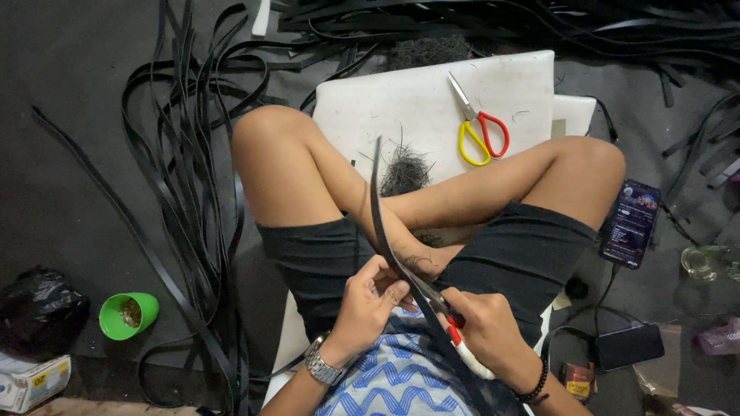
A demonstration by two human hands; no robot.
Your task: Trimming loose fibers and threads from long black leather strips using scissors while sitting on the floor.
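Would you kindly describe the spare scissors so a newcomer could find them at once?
Start at the white cushion lying in front of the seated person's crossed legs. Near its far right corner lie the spare scissors, closed, blades pointing away. They have one red and one yellow handle loop, and no hand touches them, unlike the pair working in the right hand.

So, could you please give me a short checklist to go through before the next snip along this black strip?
1. Left hand pinches the black strip: ok.
2. Right hand grips the red-handled scissors: ok.
3. Blades meet the strip: ok, apparently; the contact is partly hidden.
4. Left fingers away from the blades: cannot tell, they sit close.
5. Spare yellow-and-red scissors rest on the white board, apart from both hands: ok.
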